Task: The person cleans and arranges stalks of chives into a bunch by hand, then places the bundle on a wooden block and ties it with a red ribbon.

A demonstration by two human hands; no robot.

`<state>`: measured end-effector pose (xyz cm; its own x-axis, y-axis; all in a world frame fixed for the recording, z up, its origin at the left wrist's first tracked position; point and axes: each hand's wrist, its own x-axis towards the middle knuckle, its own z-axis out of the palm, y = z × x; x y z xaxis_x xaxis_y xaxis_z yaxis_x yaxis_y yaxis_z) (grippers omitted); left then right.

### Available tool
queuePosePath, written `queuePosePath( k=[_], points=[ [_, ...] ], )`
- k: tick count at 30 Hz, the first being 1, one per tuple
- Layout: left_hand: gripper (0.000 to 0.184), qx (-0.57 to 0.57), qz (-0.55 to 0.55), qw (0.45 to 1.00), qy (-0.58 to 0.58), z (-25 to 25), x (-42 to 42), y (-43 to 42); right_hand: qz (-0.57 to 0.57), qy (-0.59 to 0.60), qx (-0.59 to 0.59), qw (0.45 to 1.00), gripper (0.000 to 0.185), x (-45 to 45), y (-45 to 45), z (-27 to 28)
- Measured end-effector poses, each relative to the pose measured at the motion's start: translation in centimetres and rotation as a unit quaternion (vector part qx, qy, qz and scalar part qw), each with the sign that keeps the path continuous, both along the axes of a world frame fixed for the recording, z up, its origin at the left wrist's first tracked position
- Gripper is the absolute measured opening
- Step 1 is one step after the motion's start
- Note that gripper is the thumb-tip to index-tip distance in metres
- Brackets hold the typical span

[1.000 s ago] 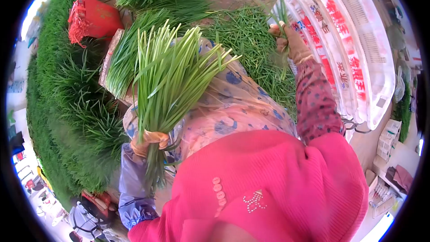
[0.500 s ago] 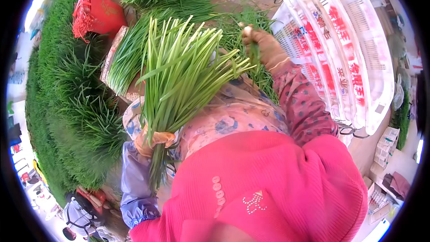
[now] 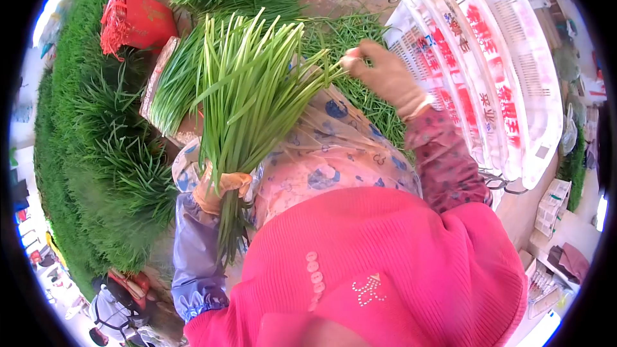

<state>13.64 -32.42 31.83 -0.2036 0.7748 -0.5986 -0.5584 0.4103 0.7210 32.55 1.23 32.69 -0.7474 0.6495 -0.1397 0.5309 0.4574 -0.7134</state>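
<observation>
My left hand (image 3: 222,193), in a tan glove, is wrapped round the lower part of a big bunch of garlic chives (image 3: 250,90). Their pale stem ends fan upward and to the right, while the green leaves hang below the fist. My right hand (image 3: 385,77), gloved as well, pinches at the tips of a few stems that splay out on the right of the bunch. Just what lies between those fingertips is small and partly hidden. Under the bunch, my lap is covered by a clear, patterned plastic apron (image 3: 334,160).
More chives (image 3: 177,83) lie on a board at the left, beside a red bucket (image 3: 144,22) with red ties. Loose trimmings (image 3: 347,32) cover the ground ahead. Nested white plastic baskets (image 3: 488,77) stand at the right. A long green pile (image 3: 83,154) lines the left side.
My right hand has come left and down from beyond the bunch, and its fingertips now meet the stem ends. The left hand keeps its hold, almost unmoved.
</observation>
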Motion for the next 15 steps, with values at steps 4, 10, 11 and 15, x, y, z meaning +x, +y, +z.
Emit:
queuePosePath(
  k=[4, 10, 11, 15],
  points=[
    [0.025, 0.001, -0.028, 0.999, 0.020, 0.5, 0.1, 0.5, -0.006, -0.065, 0.006, 0.998, 0.034, -3.0, -2.2, -3.0],
    [0.037, 0.021, -0.053, 0.998, -0.011, -1.4, 0.0, -1.7, -0.121, 0.013, 0.022, 0.992, 0.018, -0.9, 3.9, -10.6],
    [0.041, 0.025, -0.054, 0.998, -0.009, -1.4, 0.2, -1.8, -0.164, -0.032, -0.008, 0.986, 0.026, -0.1, 4.9, -9.1],
    [0.052, -0.020, -0.077, 0.997, -0.005, -1.5, 0.5, -1.2, -0.139, -0.199, 0.150, 0.958, 0.039, 1.0, 4.5, -4.3]
  ],
)
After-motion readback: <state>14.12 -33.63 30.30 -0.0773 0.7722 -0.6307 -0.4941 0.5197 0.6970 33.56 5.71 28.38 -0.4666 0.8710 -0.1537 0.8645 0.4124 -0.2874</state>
